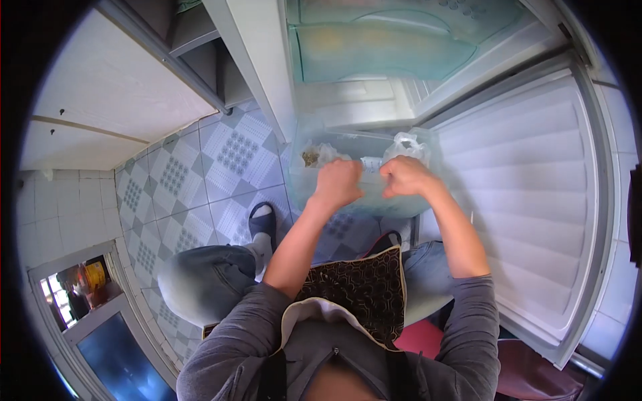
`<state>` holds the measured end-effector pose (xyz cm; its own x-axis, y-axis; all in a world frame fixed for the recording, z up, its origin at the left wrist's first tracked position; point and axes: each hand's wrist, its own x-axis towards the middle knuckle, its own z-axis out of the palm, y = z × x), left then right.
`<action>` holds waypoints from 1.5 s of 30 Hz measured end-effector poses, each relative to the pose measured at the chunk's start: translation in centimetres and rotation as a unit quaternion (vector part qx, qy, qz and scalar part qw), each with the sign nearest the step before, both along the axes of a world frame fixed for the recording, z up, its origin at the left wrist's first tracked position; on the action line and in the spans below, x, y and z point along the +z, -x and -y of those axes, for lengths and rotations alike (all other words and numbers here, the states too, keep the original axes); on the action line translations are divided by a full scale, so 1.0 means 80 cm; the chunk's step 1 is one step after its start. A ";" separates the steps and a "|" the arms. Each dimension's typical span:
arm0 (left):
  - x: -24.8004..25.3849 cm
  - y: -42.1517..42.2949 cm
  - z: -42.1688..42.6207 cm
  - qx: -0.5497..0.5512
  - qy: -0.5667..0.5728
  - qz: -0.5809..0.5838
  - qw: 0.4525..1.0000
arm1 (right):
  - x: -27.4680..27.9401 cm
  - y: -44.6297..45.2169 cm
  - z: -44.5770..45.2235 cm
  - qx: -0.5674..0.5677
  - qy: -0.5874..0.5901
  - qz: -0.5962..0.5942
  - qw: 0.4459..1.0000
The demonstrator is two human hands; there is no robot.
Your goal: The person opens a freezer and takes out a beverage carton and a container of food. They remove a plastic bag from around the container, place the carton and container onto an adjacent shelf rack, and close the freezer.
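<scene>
A translucent pale-green freezer drawer [374, 198] is pulled out in front of me, low between the open door and the cabinet side. My left hand [340, 182] is closed over the drawer's near rim, left of its middle. A short gap away, my right hand [406, 177] grips the same rim with curled fingers; the fingertips of both hands are partly hidden. Inside the drawer, a clear plastic bag with brownish-yellow contents [311, 158] lies beyond my left hand. Beyond my right hand sits a knotted white plastic bag [408, 145].
The freezer door [528, 194] stands wide open at the right. More green drawers [381, 50] are above the vacated slot [361, 100]. Patterned floor tiles [234, 152] and a white cupboard [114, 87] lie to the left. A slippered foot [263, 224] is near the drawer.
</scene>
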<state>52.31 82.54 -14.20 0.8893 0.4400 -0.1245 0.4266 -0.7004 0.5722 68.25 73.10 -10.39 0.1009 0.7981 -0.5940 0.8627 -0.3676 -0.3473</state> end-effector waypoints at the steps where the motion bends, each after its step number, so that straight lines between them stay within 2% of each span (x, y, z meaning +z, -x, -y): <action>1: -0.005 0.011 0.002 -0.006 0.012 -0.017 1.000 | -0.009 0.013 0.003 0.016 0.001 0.004 1.000; 6: -0.039 0.079 0.028 0.025 0.028 -0.057 0.998 | -0.052 0.077 0.022 0.083 -0.026 0.031 0.996; 10: -0.084 0.141 0.055 0.058 -0.030 -0.026 0.998 | -0.111 0.131 0.034 0.136 -0.105 0.051 0.984; 13: -0.104 0.163 0.080 0.092 -0.072 0.048 0.992 | -0.125 0.140 0.050 0.168 -0.100 0.021 0.980; 15: -0.112 0.168 0.092 0.092 -0.071 0.050 0.992 | -0.126 0.145 0.051 0.183 -0.090 0.003 0.979; 18: -0.115 0.170 0.104 0.091 -0.073 0.065 0.991 | -0.109 0.133 0.020 0.048 0.131 -0.110 0.984; 19: -0.113 0.170 0.105 0.088 -0.074 0.065 0.991 | -0.119 0.131 0.013 0.051 0.134 -0.111 0.983; 21: -0.110 0.167 0.104 0.082 -0.079 0.068 0.991 | -0.157 0.124 0.001 -0.018 -0.032 -0.078 0.996; 22: -0.110 0.166 0.105 0.083 -0.078 0.069 0.991 | -0.182 0.125 -0.004 -0.017 -0.031 -0.077 0.996; 24: -0.113 0.161 0.109 0.080 -0.081 0.076 0.991 | -0.234 0.138 -0.018 0.020 -0.139 -0.022 0.990; 25: -0.114 0.158 0.112 0.081 -0.082 0.079 0.990 | -0.247 0.148 -0.026 0.025 -0.139 -0.022 0.990; 28: -0.117 0.152 0.115 0.081 -0.089 0.075 0.990 | -0.275 0.182 -0.053 -0.003 -0.047 0.143 0.989; 29: -0.117 0.153 0.116 0.076 -0.091 0.073 0.990 | -0.278 0.180 -0.057 0.002 -0.048 0.139 0.989; 33: -0.114 0.153 0.115 0.078 -0.089 0.074 0.990 | -0.276 0.141 -0.059 0.014 -0.066 0.075 0.995; 36: -0.115 0.153 0.116 0.077 -0.086 0.072 0.991 | -0.270 0.111 -0.044 -0.026 -0.167 -0.045 0.985; 37: -0.116 0.153 0.116 0.078 -0.084 0.070 0.991 | -0.260 0.104 -0.042 -0.026 -0.167 -0.044 0.985; 38: -0.116 0.154 0.116 0.079 -0.084 0.070 0.991 | -0.249 0.095 -0.041 -0.114 -0.113 -0.150 0.976; 40: -0.115 0.153 0.115 0.080 -0.086 0.072 0.990 | -0.226 0.078 -0.040 -0.282 0.002 -0.348 0.894; 41: -0.115 0.152 0.116 0.080 -0.087 0.074 0.990 | -0.215 0.071 -0.039 -0.282 0.002 -0.347 0.895; 44: -0.116 0.153 0.116 0.080 -0.084 0.077 0.990 | -0.189 0.052 -0.031 -0.330 0.042 -0.495 0.803; 45: -0.116 0.152 0.116 0.081 -0.084 0.078 0.990 | -0.183 0.048 -0.029 -0.332 0.040 -0.493 0.803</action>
